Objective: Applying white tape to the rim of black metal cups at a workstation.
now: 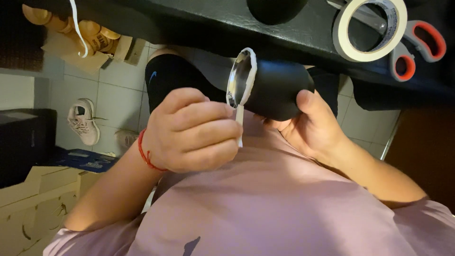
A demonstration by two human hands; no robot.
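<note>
Two hands meet at one black cylindrical tube (277,90) with a shiny metal-lined mouth. The hand on the picture's right (315,125) grips the tube's closed end from beneath, thumb up its side; which of the person's hands this is cannot be told from the odd camera angle. The tube's long axis runs across, its open mouth facing the other hand (194,130), which is clenched around a thin strip of white tape (240,124) that rings the rim. A roll of white masking tape (369,28) and red-handled scissors (417,47) lie beyond the holding hand, on a black tabletop (189,19).
</note>
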